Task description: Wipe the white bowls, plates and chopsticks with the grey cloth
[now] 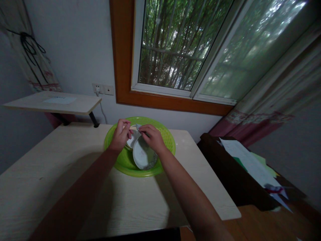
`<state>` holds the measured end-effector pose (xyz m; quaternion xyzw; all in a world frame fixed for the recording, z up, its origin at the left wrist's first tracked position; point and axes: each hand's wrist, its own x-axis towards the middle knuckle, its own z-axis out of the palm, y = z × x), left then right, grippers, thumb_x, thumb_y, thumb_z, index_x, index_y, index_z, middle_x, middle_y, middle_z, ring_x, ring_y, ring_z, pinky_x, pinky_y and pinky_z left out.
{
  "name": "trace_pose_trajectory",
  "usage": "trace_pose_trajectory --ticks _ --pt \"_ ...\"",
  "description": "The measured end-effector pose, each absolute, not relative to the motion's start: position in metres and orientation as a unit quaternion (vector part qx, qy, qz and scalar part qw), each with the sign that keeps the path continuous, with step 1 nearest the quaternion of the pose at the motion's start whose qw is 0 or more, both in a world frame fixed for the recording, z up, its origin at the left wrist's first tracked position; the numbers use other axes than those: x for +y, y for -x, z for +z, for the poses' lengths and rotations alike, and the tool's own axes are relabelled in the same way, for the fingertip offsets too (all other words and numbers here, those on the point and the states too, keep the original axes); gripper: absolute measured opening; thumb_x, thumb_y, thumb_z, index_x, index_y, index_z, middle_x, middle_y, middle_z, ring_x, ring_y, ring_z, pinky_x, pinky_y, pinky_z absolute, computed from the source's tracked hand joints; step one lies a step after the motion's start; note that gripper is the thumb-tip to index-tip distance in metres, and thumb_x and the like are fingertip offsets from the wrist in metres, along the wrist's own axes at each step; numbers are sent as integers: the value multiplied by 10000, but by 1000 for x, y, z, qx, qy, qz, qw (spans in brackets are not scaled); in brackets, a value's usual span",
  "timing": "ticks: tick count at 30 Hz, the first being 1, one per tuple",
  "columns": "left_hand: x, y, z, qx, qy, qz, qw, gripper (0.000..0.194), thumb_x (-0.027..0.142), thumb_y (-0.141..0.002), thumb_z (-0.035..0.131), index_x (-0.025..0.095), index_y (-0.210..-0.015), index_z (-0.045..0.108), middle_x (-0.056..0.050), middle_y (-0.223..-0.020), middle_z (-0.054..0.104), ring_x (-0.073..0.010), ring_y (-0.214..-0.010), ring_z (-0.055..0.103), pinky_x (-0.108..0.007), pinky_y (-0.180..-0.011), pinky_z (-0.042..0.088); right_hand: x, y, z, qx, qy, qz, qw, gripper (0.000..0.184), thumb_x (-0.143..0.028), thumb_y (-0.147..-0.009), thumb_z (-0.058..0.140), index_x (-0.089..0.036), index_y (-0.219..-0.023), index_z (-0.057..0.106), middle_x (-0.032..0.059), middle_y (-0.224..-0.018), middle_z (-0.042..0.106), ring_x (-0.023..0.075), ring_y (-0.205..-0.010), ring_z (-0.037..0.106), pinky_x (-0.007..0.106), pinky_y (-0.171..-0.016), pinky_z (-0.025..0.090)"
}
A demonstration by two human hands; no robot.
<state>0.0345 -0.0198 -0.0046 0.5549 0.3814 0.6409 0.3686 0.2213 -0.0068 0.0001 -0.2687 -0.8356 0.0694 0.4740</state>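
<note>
My left hand (121,134) is closed on thin pale sticks, which look like chopsticks (132,128), above a green plastic basket (140,174). My right hand (152,136) pinches a small greyish cloth (138,126) at the right end of the sticks; its fingertips are partly hidden. Inside the basket, a white bowl (144,155) leans on its side beneath my right hand. Another white bowl (130,141) sits behind it on the left, partly covered by the first bowl and my hands.
The basket stands on a pale wooden table (140,201) near the wall. A raised shelf (52,102) with a paper sheet is at the left. To the right, papers (250,160) lie on dark furniture (225,177). A window (185,47) is behind.
</note>
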Motion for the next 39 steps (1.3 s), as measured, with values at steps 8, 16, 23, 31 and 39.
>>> trace_pose_trajectory --ticks 8,16,23,31,39 --pt "-19 -34 -5 359 -553 663 355 185 395 -951 533 227 -1022 507 47 -659 583 -86 -473 481 -187 -451 351 -6 -221 0 -821 282 42 494 203 -125 -915 579 -234 -1017 716 70 -1065 686 202 -1031 626 369 -930 519" --pt "-18 -32 -4 361 -530 685 345 155 376 -949 531 232 -997 495 51 -665 574 -79 -469 453 -184 -458 338 1 -225 -2 -760 353 48 543 169 -123 -899 577 -213 -970 702 78 -1017 629 212 -977 616 370 -893 533" --pt "-22 -36 -6 370 -615 623 312 160 380 -975 493 231 -1034 499 44 -690 566 -95 -496 485 -215 -492 389 -12 -215 4 -839 258 50 477 187 -143 -927 580 -234 -1052 685 71 -1062 651 194 -1036 611 352 -927 521" --pt "-22 -36 -6 373 -615 635 283 145 377 -993 464 235 -1017 480 48 -704 562 -89 -498 459 -221 -514 376 -3 -223 -1 -743 364 70 557 149 -158 -909 579 -221 -995 684 61 -1008 626 191 -948 618 340 -848 562" --pt "-22 -38 -7 372 -644 599 295 157 384 -986 476 238 -1043 480 36 -739 574 -104 -523 501 -234 -520 394 -9 -220 2 -799 308 77 511 191 -170 -921 594 -242 -1065 698 59 -1045 659 194 -1020 623 360 -921 542"
